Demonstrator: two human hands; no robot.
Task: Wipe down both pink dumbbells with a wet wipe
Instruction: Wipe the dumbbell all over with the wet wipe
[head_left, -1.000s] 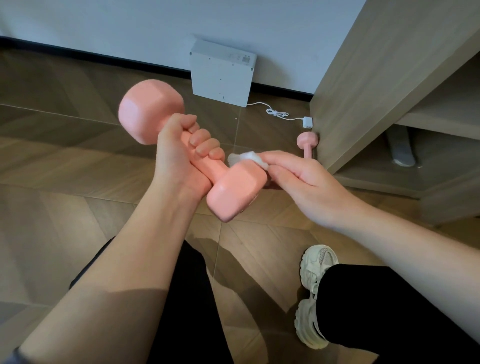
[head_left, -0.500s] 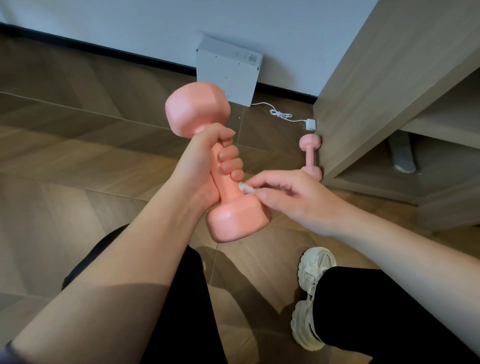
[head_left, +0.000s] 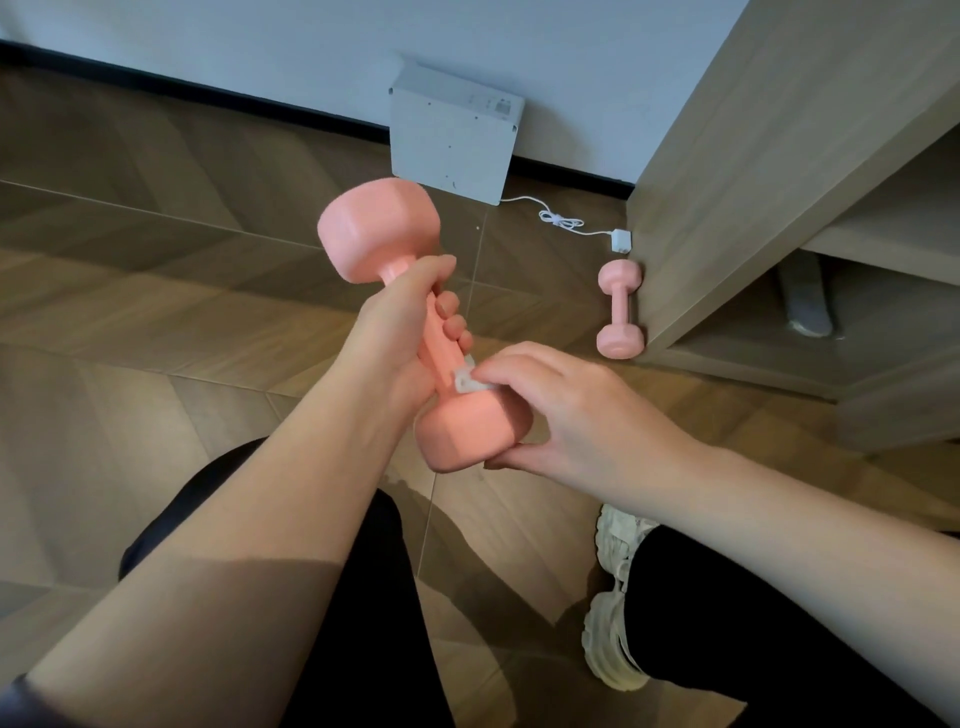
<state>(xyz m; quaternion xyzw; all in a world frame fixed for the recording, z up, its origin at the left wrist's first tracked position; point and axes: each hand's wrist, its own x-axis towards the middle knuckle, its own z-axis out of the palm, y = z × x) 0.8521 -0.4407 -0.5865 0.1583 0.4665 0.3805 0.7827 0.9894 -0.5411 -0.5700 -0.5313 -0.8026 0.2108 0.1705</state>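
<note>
My left hand (head_left: 400, 338) grips the handle of a pink dumbbell (head_left: 379, 228) and holds it nearly upright above the floor, far head up. My right hand (head_left: 566, 415) pinches a small white wet wipe (head_left: 467, 383) against the base of the handle, where it meets the near head (head_left: 462, 431), with the thumb under that head. Most of the wipe is hidden by my fingers. A second pink dumbbell (head_left: 620, 309) lies on the floor against the wooden cabinet.
A wooden cabinet (head_left: 769, 171) with open shelves stands at the right. A white box (head_left: 452, 140) leans on the wall, its white cable (head_left: 566, 221) running to a plug by the cabinet. My black-clad legs and a white sneaker (head_left: 608, 597) are below on the wood floor.
My left hand has turned the dumbbell from slanted to nearly upright. My right hand with the wipe moved from the top of the near head to the handle's base and wrapped around that head.
</note>
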